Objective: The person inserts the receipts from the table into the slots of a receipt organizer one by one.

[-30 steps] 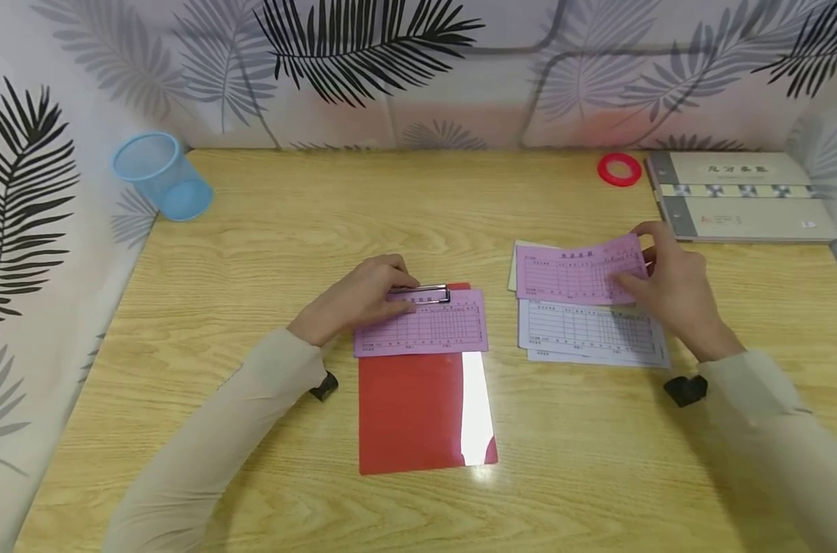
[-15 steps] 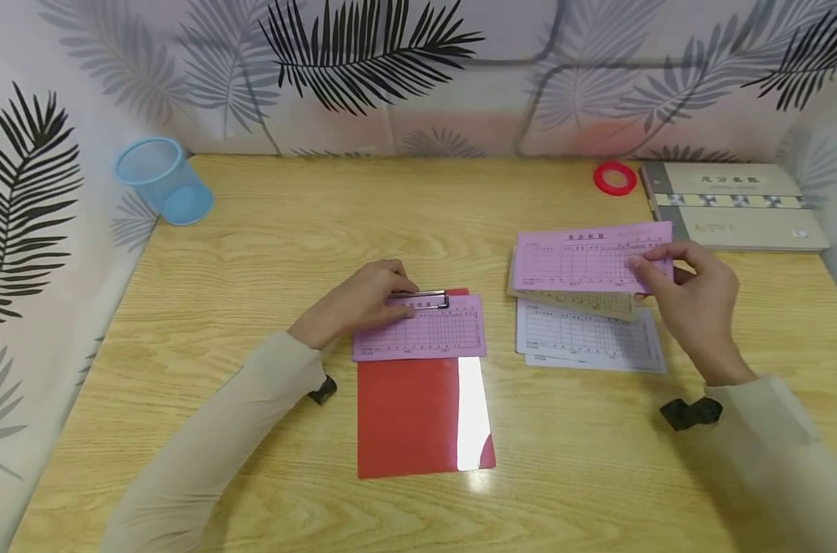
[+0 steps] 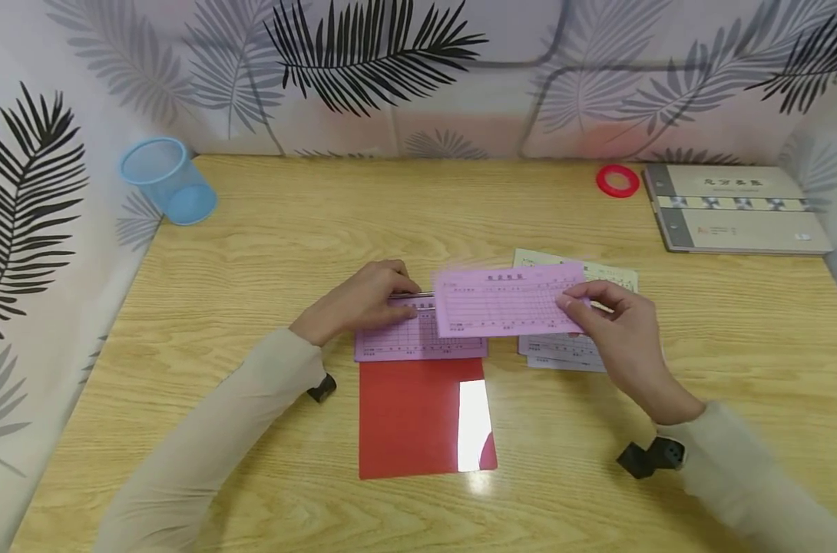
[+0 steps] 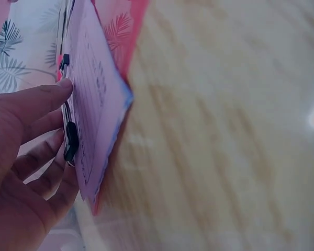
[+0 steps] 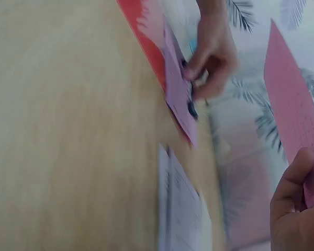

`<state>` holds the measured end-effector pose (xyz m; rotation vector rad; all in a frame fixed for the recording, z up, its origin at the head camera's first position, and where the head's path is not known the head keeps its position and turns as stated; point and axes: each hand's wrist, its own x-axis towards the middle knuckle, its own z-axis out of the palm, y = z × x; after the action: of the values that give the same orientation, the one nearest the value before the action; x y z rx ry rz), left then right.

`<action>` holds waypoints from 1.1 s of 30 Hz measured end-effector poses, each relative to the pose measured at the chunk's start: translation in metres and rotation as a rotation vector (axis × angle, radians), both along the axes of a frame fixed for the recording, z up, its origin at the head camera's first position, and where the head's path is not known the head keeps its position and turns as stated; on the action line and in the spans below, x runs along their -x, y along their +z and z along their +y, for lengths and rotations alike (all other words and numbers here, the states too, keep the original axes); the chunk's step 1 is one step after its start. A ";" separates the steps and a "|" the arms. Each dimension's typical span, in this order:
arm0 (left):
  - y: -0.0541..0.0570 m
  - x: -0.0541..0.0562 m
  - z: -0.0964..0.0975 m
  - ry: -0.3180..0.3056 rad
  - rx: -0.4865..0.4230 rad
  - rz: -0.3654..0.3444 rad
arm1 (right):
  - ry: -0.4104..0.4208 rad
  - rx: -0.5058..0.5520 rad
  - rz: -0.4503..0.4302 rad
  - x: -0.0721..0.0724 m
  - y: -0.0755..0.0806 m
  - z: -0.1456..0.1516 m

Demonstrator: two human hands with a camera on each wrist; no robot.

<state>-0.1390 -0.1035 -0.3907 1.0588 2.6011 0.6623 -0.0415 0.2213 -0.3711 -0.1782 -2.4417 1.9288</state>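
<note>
My left hand (image 3: 359,303) pinches the metal clip (image 4: 70,137) of a red clipboard (image 3: 408,422), thumb on one side and fingers on the other. A pink printed form (image 3: 394,344) lies under the clip, across the board's upper part. Another pink form (image 3: 497,307) hangs in the air by its right end, pinched between thumb and fingers of my right hand (image 3: 622,338). Its left part overlaps the clipboard's right edge in the head view. Behind it on the table lie a pale yellow form (image 3: 615,275) and white forms (image 3: 550,355), partly covered.
A blue mesh pen cup (image 3: 166,180) leans at the back left corner of the wooden table (image 3: 253,430). At the back right are a red ring-shaped roll (image 3: 617,181) and a beige ledger book (image 3: 743,211). A leaf-patterned cloth (image 3: 446,92) stands behind the table.
My right hand has lifted the pink form off the right-hand pile and carried it left towards the clipboard, uncovering the yellow form. The left hand stays at the clip.
</note>
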 end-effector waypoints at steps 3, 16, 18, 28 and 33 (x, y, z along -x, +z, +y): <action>0.000 0.001 0.000 0.019 0.002 -0.030 | 0.105 -0.043 -0.041 -0.005 -0.010 -0.017; 0.004 0.003 -0.001 -0.027 0.010 -0.026 | 0.320 -0.056 -0.130 -0.002 -0.040 -0.068; 0.004 0.002 -0.001 -0.029 0.013 -0.023 | 0.337 -0.049 -0.148 -0.002 -0.040 -0.072; 0.006 0.000 0.003 -0.034 0.019 -0.035 | 0.367 -0.069 -0.224 -0.001 -0.036 -0.079; 0.005 -0.001 0.005 -0.028 0.041 -0.013 | 0.379 -0.089 -0.245 -0.003 -0.035 -0.079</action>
<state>-0.1383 -0.0985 -0.3853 1.0727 2.5728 0.6047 -0.0389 0.1420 -0.4066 0.0610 -2.8943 2.0325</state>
